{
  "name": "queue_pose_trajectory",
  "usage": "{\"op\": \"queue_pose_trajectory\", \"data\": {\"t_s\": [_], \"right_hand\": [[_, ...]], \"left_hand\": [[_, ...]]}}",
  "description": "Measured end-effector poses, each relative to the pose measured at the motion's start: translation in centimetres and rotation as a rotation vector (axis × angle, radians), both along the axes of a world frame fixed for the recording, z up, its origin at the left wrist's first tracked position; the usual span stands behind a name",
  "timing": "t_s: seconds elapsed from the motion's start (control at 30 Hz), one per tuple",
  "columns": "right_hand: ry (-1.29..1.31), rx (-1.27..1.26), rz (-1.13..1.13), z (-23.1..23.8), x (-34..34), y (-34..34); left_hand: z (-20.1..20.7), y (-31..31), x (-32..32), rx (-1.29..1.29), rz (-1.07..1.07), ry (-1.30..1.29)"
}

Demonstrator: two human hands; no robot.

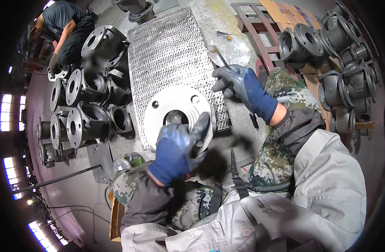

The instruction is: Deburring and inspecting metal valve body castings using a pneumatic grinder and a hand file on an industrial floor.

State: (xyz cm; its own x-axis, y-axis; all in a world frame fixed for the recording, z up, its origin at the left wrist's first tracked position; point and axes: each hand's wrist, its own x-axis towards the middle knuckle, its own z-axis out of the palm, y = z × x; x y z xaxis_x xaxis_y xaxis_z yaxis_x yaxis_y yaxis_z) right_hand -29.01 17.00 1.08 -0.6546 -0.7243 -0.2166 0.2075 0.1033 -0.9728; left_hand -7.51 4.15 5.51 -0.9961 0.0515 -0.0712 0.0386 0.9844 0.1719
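A pale grey, round metal flange [184, 100] with bolt holes and a central bore faces up in front of me, over the near end of a metal mesh panel [163, 46]. My left hand [175, 149], in a blue and grey coated glove, is closed on the flange's near edge, its fingers reaching over the face beside the bore. What lies beneath the flange is mostly hidden. To the right, my right hand [238, 84], gloved alike, is closed round a thin metal rod-like tool [220, 55] that points up and left, apart from the flange.
Dark flanged castings [87, 124] are stacked on the left, and more castings [346, 84] on the right. A reddish metal frame [257, 38] stands at far right. Another person [66, 29] bends over castings at far left. A black ribbed hose [268, 187] crosses my lap.
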Motion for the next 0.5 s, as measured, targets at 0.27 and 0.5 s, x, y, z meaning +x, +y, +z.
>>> {"op": "queue_pose_trajectory", "data": {"t_s": [0.27,0.5], "right_hand": [[-0.021,0.163,0.038,1.5,1.8,-0.7],[0.022,0.247,0.109,1.1,3.0,-1.5]], "left_hand": [[0.9,-2.1,0.4,0.498,-0.024,0.330],[-2.8,-8.1,4.5,1.259,0.991,0.676]]}}
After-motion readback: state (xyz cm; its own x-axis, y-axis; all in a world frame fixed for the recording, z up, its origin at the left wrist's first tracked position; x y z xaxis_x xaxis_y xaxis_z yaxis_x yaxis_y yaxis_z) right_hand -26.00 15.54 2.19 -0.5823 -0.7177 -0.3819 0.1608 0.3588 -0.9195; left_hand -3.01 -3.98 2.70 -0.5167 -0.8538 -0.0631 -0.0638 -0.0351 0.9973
